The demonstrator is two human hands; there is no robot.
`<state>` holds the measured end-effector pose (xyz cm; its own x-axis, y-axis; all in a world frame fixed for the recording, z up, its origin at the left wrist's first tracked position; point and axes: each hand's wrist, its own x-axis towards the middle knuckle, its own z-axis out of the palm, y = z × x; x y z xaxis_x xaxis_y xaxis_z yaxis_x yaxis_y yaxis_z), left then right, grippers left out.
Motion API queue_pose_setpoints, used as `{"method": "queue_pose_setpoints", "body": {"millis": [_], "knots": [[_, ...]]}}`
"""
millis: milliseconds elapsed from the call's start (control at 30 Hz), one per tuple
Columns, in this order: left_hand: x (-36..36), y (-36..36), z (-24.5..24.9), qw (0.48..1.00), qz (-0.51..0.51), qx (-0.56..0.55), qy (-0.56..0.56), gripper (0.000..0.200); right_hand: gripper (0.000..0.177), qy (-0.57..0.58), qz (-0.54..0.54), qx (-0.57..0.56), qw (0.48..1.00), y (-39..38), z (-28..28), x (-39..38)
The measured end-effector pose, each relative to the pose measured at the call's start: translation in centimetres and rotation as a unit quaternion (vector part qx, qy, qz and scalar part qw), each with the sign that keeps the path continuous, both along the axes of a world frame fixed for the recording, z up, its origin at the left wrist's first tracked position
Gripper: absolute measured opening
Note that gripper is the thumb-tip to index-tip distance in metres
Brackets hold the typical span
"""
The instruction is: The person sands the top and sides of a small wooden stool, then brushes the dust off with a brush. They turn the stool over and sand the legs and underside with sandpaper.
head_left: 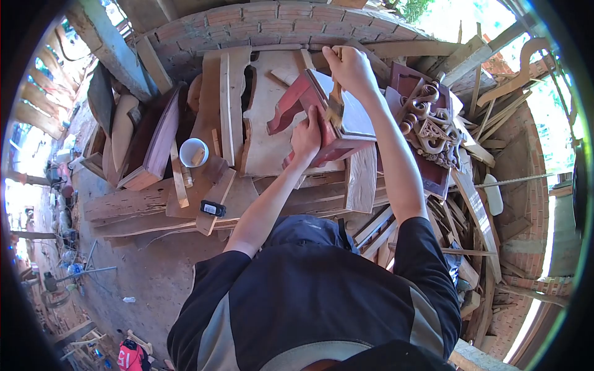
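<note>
A reddish wooden piece with curved legs (291, 106) is tilted on its side above pale boards. My left hand (306, 137) grips its near side, the fingers pressed on the wood. Higher up, my right hand (351, 69) is closed round the handle of a brush. The bristles of the brush (335, 112) touch the piece along its edge, beside the flat pale top. To the left, a white cup (193, 152) stands on a board with something brown inside it.
A small black device (213, 208) lies on a board end. Carved ornate wood (431, 127) rests on a dark red panel at right, near piled scrap wood. A dark wooden box (151, 145) leans at left. Behind the boards runs a brick wall (247, 28).
</note>
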<state>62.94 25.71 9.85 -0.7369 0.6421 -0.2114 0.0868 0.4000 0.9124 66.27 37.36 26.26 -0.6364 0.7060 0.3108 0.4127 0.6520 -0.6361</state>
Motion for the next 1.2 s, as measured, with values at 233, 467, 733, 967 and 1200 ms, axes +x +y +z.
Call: {"method": "queue_pose_setpoints", "body": {"millis": [233, 467, 733, 967, 1200], "knots": [[0.1, 0.1, -0.2, 1.0, -0.003, 0.0, -0.001, 0.097, 0.044, 0.001, -0.016, 0.157, 0.988, 1.6, -1.3, -1.9], [0.1, -0.3, 0.1, 1.0, 0.006, -0.007, 0.021, 0.089, 0.045, 0.147, -0.012, 0.143, 0.979, 2.3, -3.2, -3.0], [0.0, -0.2, -0.8, 1.0, 0.011, -0.003, 0.009, 0.09, 0.044, 0.169, -0.013, 0.088, 0.982, 2.3, -2.3, -4.2], [-0.2, 0.1, -1.4, 1.0, 0.007, 0.008, 0.018, 0.09, 0.047, 0.118, -0.036, 0.14, 0.982, 1.4, -1.6, -5.2], [-0.2, -0.1, -1.0, 1.0, 0.006, 0.007, 0.015, 0.089, 0.046, 0.073, -0.036, 0.138, 0.987, 2.1, -1.8, -5.5]]}}
